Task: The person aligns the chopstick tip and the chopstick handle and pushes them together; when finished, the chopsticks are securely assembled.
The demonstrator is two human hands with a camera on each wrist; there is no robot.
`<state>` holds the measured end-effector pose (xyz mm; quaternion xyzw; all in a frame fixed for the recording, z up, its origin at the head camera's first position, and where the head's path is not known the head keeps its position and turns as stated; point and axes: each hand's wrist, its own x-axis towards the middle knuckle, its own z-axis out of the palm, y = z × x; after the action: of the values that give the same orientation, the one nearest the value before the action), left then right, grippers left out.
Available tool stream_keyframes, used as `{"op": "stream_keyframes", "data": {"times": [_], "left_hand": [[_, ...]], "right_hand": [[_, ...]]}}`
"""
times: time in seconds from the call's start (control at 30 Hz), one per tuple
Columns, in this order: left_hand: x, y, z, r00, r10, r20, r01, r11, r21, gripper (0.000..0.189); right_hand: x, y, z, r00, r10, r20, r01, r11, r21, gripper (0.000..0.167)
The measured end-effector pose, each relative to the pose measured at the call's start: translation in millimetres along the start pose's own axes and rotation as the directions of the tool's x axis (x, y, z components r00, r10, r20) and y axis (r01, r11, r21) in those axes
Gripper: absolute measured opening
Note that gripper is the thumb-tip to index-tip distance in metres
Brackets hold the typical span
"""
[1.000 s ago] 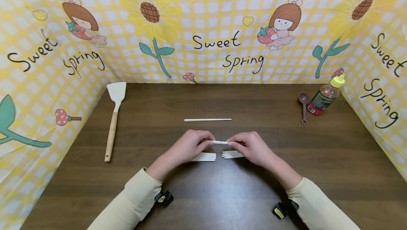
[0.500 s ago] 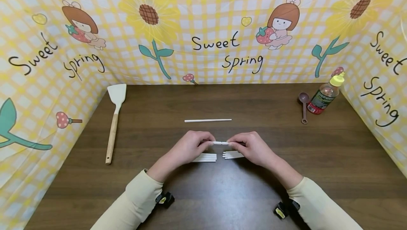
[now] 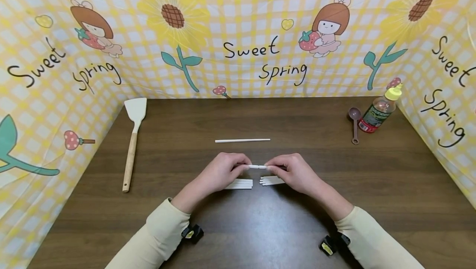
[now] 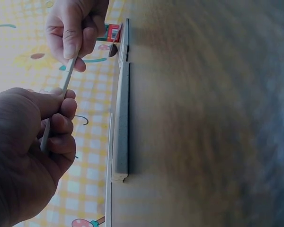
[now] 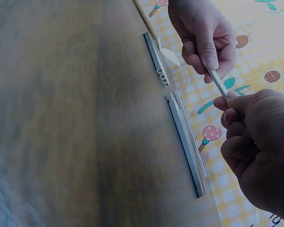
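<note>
A white chopstick (image 3: 254, 166) is held level above the table between my two hands, with a thin seam partway along it. My left hand (image 3: 224, 172) pinches its left part; in the left wrist view its tail end shows below the curled fingers (image 4: 61, 142). The right part is pinched by my right hand (image 3: 293, 172), whose curled fingers cover that end. Whether the two parts are joined at the seam I cannot tell. Below lie two rows of short white sticks, a left row (image 3: 239, 184) and a right row (image 3: 271, 181), each partly hidden by a hand.
Behind my hands a single long white chopstick (image 3: 243, 140) lies on the brown table (image 3: 178, 128). At the left is a white spatula (image 3: 131, 149) with a wooden handle. A brown measuring spoon (image 3: 355, 125) and a yellow-capped bottle (image 3: 379, 112) are at the back right. Checked cloth (image 3: 253, 8) walls the table.
</note>
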<state>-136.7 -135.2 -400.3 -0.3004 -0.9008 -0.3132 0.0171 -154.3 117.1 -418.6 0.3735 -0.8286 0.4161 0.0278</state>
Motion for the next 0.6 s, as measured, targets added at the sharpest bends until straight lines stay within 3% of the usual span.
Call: {"op": "stream_keyframes", "data": {"times": [0.6], "left_hand": [[0.1, -0.1, 1.9, 1.000, 0.017, -0.022, -0.017, 1.000, 0.006, 0.004]], "right_hand": [[0.2, -1.7, -1.5, 1.000, 0.022, 0.002, -0.022, 1.000, 0.000, 0.006]]}}
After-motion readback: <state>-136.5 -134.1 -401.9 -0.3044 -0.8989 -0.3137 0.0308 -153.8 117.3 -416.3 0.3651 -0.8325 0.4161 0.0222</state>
